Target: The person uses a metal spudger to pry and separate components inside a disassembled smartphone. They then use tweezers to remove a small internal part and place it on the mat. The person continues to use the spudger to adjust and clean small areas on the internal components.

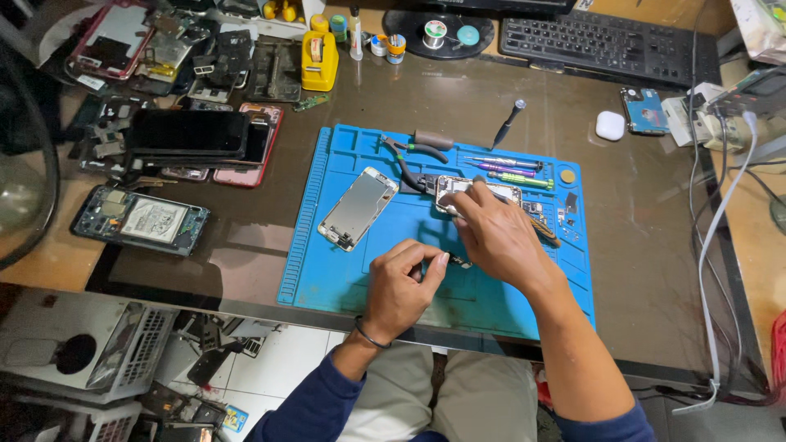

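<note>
Two hands are at work over a blue repair mat [344, 278] laid on a dark glass-topped desk [647, 245], seen from the head camera.

The left hand [401, 286] is curled, thumb and fingertips pinched on a small dark part [455, 261] near the mat's centre; the part is too small to identify. The right hand [498, 237] reaches across just beside it, fingers bent, fingertips resting on an opened phone body [479, 193] lying flat on the mat's upper half. Whether the right hand grips anything cannot be told.

Left of the phone body, apart from it, a detached screen panel [358, 208] lies face-down at a slant. Above the hands, on the mat's upper edge, lie pliers [413, 147] with a dark handle, and a row of slim screwdrivers [503, 169]. One more screwdriver [508, 123] lies on the desk just off the mat.

Nothing stands between the hands and the phone body; the right wrist covers part of the mat's right side.

Surroundings: several dismantled phones [188, 135] are stacked at the desk's left, a yellow tape dispenser [319, 61] behind them, a black keyboard [606, 45] at the far right, a white earbud case [610, 125] near it, and white cables [720, 221] trail down the right edge.
</note>
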